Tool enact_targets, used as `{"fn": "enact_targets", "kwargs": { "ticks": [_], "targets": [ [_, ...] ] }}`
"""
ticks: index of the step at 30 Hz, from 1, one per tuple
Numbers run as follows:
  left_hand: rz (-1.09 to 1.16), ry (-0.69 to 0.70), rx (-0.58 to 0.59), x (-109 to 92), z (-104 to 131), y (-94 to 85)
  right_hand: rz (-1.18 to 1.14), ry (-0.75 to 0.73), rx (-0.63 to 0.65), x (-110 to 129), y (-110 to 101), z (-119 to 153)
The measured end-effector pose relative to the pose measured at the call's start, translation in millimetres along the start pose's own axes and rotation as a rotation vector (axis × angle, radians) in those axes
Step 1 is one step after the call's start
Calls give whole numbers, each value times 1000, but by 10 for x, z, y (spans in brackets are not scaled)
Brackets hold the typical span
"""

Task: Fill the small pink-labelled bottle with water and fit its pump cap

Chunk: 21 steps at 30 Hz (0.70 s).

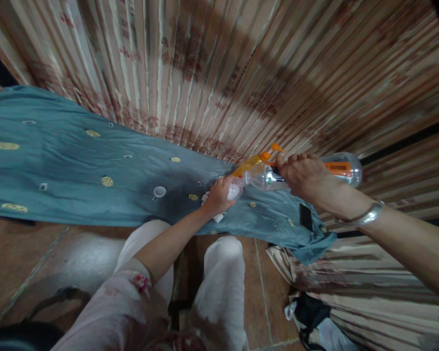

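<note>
Striped curtain (241, 63) backs teal-sheeted bed (76, 180); tiled floor (40, 258) below. Phone (306, 216) near bed's right corner. At bed's far edge, right hand (303, 178) grips clear spray bottle (336, 169); left hand (219, 195) clutches white cloth (234, 189) touching nozzle.

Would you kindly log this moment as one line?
left hand: grips white cloth | right hand: holds clear spray bottle, orange nozzle toward cloth | beneath: teal sheet | phone on sheet

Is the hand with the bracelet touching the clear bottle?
Touching. The head view shows the right hand wrapped over the middle of the clear spray bottle, its fingers curled round it with no gap showing.
</note>
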<state>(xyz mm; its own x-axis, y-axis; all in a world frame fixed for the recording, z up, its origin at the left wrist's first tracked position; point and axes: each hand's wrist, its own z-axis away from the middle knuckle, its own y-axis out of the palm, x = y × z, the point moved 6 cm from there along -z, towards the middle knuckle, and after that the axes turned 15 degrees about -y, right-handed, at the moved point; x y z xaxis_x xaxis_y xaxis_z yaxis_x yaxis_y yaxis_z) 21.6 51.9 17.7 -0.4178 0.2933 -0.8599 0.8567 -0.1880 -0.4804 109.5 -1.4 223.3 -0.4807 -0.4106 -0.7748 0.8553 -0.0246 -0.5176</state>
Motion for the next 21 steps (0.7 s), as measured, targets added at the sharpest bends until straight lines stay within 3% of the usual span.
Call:
{"fn": "enact_targets", "kwargs": {
  "ticks": [8,21],
  "targets": [
    [1,-8,17,-23,7,-10,28,1,73,22,-84,2],
    [-14,-7,10,-9,6,0,29,29,32,22,-94,-22]
  ]
}}
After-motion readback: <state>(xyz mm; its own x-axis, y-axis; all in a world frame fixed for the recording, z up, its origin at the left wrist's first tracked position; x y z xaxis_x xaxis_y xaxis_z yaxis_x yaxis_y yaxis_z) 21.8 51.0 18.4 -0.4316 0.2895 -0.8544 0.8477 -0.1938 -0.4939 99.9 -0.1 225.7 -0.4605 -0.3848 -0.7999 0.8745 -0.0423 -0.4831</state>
